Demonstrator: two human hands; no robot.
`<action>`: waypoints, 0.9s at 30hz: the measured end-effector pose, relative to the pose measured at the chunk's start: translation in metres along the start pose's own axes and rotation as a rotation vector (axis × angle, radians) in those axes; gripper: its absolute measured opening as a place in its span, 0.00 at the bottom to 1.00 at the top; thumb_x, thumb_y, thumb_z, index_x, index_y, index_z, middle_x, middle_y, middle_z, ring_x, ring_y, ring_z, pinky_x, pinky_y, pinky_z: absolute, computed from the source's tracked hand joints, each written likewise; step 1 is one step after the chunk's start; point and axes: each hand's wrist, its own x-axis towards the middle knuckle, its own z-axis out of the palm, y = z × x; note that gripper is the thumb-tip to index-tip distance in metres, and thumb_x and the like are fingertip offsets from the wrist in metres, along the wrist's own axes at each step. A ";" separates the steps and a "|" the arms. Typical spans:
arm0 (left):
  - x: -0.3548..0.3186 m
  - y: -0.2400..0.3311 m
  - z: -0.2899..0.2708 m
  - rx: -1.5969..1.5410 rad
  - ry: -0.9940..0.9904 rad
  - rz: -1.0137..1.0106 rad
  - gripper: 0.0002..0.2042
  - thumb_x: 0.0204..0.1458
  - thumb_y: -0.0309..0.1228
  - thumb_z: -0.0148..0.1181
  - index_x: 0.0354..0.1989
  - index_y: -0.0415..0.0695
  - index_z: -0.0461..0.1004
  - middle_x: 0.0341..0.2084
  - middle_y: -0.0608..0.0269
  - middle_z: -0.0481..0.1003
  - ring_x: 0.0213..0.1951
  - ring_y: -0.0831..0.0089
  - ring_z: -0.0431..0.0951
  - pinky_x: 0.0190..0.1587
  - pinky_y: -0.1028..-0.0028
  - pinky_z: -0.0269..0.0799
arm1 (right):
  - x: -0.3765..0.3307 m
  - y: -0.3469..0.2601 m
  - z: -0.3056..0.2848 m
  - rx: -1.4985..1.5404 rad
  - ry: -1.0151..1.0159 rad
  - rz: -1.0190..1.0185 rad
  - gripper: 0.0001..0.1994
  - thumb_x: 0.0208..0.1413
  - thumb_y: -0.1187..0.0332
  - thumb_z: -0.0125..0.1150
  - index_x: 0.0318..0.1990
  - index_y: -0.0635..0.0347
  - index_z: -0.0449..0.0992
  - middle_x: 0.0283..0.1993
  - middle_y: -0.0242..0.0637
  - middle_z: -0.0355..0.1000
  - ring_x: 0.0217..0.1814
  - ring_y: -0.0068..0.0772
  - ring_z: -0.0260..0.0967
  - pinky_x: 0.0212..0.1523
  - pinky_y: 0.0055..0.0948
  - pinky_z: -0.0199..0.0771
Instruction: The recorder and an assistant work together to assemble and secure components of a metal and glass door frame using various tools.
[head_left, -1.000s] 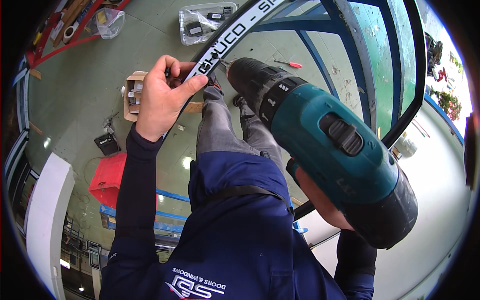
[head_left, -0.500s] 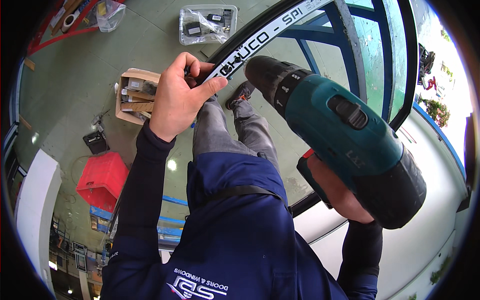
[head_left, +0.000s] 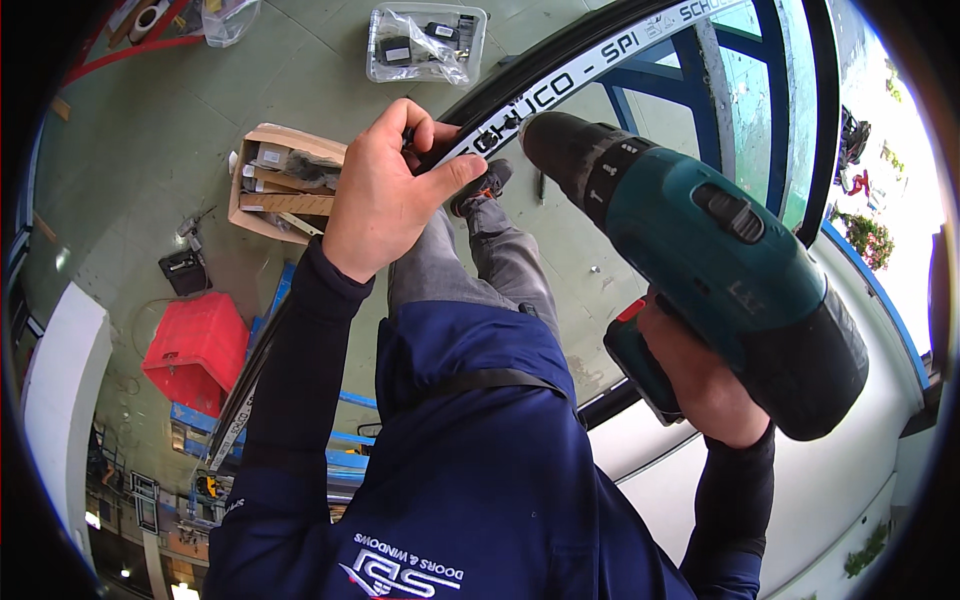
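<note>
Drill position: teal cordless drill (head_left: 720, 260) fills the right half of the view, raised over the grey floor (head_left: 150, 140), chuck close beside the dark frame profile (head_left: 560, 75).
Left side, background: red box (head_left: 195, 350) and open cardboard box (head_left: 275, 180) on the floor; clear plastic tray (head_left: 425, 40) of small parts further up.
Left hand: left hand (head_left: 390, 195) closed in a pinch on the profile's edge, thumb on the near face, fingers curled over the far side; whether it also holds a small part there, cannot tell.
Right hand: right hand (head_left: 700, 375) wrapped shut round the drill's grip, beneath the body.
Change since one second ago: drill has swung left and up, its chuck now nearer the pinching fingers; the hand on the profile has kept its hold.
Reading: tool looks lined up for work at the pinched spot; contact not confirmed, bit tip hidden.
Drill axis: long axis runs from lower right to upper left, chuck pointing upper left toward the profile.
</note>
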 end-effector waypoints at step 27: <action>0.003 -0.001 0.002 0.026 -0.017 -0.004 0.20 0.47 0.26 0.71 0.28 0.44 0.57 0.37 0.56 0.79 0.30 0.85 0.69 0.32 0.81 0.69 | -0.057 0.010 0.013 0.370 0.137 0.427 0.20 0.55 0.65 0.63 0.57 0.51 0.73 0.54 0.34 0.74 0.57 0.34 0.71 0.62 0.33 0.65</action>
